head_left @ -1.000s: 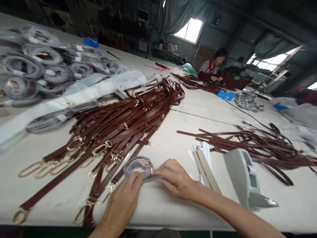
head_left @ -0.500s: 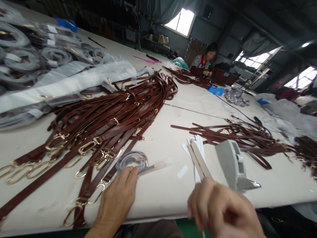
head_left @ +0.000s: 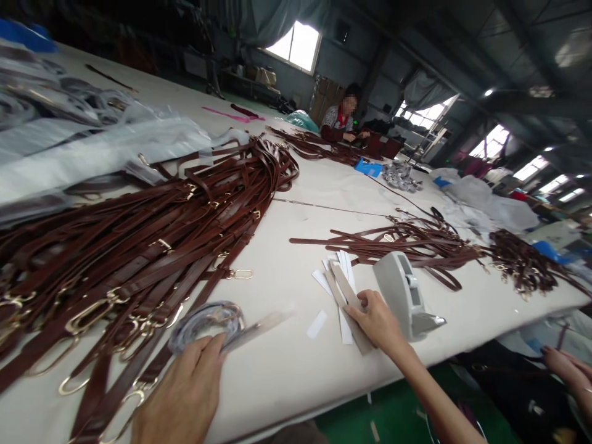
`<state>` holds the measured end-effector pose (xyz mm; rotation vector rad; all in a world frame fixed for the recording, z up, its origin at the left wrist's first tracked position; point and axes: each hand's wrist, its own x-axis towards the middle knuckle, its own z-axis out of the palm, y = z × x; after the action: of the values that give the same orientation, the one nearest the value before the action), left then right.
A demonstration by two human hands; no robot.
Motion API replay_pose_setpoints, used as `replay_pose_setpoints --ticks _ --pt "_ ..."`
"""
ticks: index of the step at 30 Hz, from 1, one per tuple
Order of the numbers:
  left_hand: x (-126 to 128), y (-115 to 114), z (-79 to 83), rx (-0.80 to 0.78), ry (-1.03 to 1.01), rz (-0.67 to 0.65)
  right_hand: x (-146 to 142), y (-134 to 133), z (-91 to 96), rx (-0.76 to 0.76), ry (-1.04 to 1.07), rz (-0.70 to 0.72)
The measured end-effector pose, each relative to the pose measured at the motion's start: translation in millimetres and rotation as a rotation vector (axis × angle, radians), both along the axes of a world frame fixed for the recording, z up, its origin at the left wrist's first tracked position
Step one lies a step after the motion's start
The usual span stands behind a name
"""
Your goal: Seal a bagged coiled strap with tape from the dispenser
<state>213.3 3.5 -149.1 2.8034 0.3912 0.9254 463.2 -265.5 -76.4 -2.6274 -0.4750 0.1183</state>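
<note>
My left hand (head_left: 182,388) grips the near side of a coiled strap in clear plastic wrap (head_left: 206,324), which rests on the table with its wrapped tail pointing right. My right hand (head_left: 377,320) is at a small stack of beige strips (head_left: 340,280), thumb and fingers closed on their near part. White paper strips (head_left: 346,327) lie under and beside the beige ones, and one short white piece (head_left: 317,324) lies apart on the left. Just right of my right hand stands a grey tape dispenser (head_left: 400,293).
Brown leather straps with gold clasps (head_left: 198,209) are heaped at left; more straps (head_left: 407,243) lie beyond the dispenser. Plastic-wrapped coils (head_left: 87,102) fill the far left. A co-worker (head_left: 342,123) sits across the table (head_left: 277,376). Another person's hand (head_left: 567,367) shows at the right edge.
My right hand has moved from the table's front edge forward to the beige strips and closed on them. My left hand keeps hold of the coiled strap. The view has swung right.
</note>
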Motion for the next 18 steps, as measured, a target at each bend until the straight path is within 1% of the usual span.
replay_pose_setpoints --ticks 3,5,7,10,13,18 --pt "-0.4 2.7 -7.9 0.136 0.048 0.038 5.0 -0.4 2.6 -0.01 0.02 0.014" --pt "-0.9 6.0 -15.6 0.173 0.025 0.076 6.7 -1.4 6.0 -0.013 0.038 0.028" --pt "-1.5 10.4 -23.0 0.204 0.002 0.061 5.6 -1.6 9.9 -0.027 0.049 0.023" --pt "-1.8 15.6 -28.2 0.214 -0.013 0.008 0.7 0.5 13.7 -0.064 0.056 -0.026" --pt "-1.2 16.8 -26.4 0.163 -0.023 0.04 -2.7 3.3 13.5 -0.075 0.088 -0.044" --pt "-0.8 20.9 -26.4 0.161 -0.065 0.001 0.9 1.0 12.7 0.019 0.167 0.02"
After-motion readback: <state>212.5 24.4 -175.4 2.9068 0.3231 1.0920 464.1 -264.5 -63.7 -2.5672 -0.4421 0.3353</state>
